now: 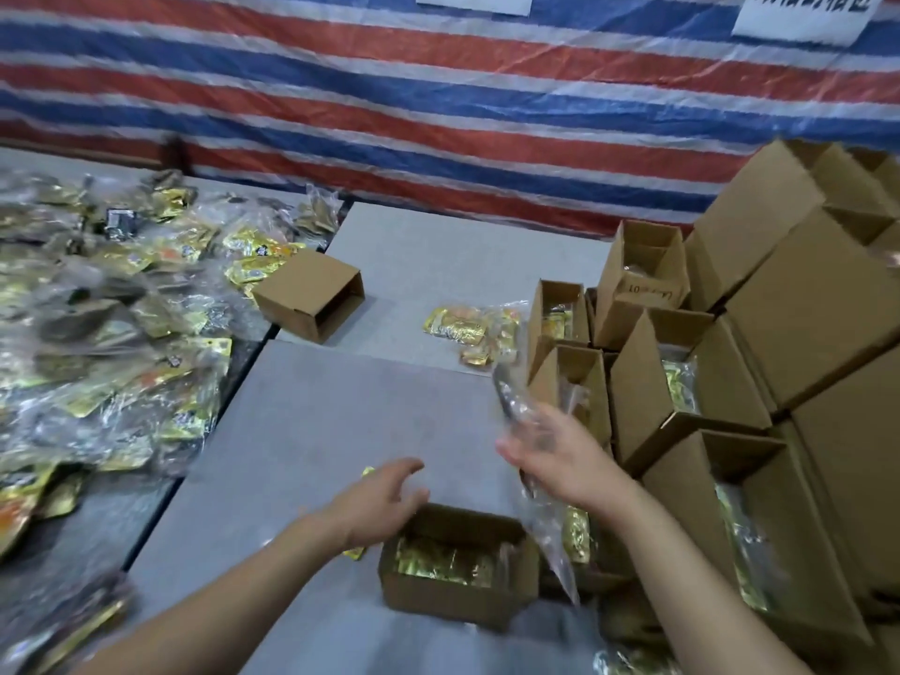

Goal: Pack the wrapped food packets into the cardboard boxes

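Note:
A small open cardboard box (458,601) stands on the grey table near me, with gold wrapped packets (438,562) inside. My left hand (377,504) rests at the box's left rim, fingers spread, holding nothing. My right hand (560,455) is raised right of the box and grips a clear-wrapped food packet (516,406), which is blurred. Another wrapped bundle of gold packets (467,331) lies on the table further back.
A big heap of wrapped gold packets (97,333) covers the left side. An empty box (311,294) lies on its side behind it. Stacked open cardboard boxes (706,382), several holding packets, fill the right. A striped tarp (438,114) hangs at the back.

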